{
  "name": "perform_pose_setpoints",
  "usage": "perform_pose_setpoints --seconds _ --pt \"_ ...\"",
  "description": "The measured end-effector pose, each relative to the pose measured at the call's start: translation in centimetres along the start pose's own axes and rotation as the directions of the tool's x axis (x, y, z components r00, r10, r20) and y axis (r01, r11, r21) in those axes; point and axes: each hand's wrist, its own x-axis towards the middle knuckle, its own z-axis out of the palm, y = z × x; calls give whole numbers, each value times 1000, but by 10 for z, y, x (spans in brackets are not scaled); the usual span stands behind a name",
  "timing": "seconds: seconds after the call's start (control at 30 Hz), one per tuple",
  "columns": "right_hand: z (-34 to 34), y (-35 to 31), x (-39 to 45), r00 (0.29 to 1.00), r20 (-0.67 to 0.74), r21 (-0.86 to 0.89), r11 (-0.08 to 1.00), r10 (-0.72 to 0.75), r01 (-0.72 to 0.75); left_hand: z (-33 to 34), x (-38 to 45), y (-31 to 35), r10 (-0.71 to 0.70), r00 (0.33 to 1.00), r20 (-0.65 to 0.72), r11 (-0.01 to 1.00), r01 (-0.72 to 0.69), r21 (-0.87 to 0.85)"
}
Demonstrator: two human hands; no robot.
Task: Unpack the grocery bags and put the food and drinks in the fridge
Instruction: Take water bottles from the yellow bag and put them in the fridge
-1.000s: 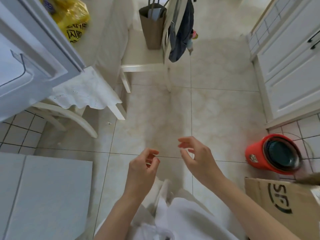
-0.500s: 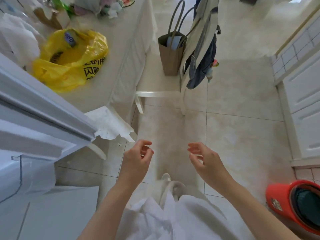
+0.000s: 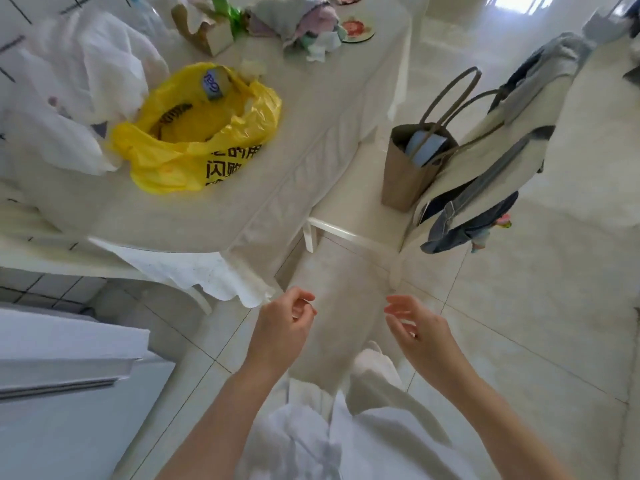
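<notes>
Table (image 3: 311, 109); yellow bag (image 3: 194, 133) (crumpled, open)

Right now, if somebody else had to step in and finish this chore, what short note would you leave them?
Left hand: empty, fingers loosely curled, over the floor.
Right hand: empty, relaxed.
Yellow plastic bag lies open on the table, a packet still showing inside; white plastic bags sit beside it. Fridge is at lower left.
Done: cannot tell how much is stored.
Left: reach the table, empty the bags, carry food and drinks to the fridge.
</notes>
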Motion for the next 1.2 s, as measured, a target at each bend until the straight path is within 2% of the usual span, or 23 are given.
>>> perform_pose_setpoints --seconds 0.17,0.3,0.6,0.73,0.9,1.07,1.2 --pt "-48 -3 73 986 146 -114 989 -80 98 27 27 47 -87 994 -70 991 79 -108" --pt "-66 -15 132 969 209 -148 976 -129 162 31 46 58 -157 980 -119 981 141 -130" --pt "-44 -80 246 902 366 -141 945 -227 295 -11 112 34 -353 893 -279 931 306 -199" --pt "-21 -125 295 860 402 -147 905 -313 398 -41 162 22 -372 874 -314 925 319 -207" --pt "6 -178 344 831 428 -144 881 -355 451 -94 223 14 -311 872 -377 950 293 -106" --pt "34 -220 389 786 473 -148 844 -398 516 -149 274 7 -322 829 -457 947 291 -139" --pt "52 -248 419 715 556 -148 795 -424 588 -169 306 5 -343 811 -474 939 313 -144"
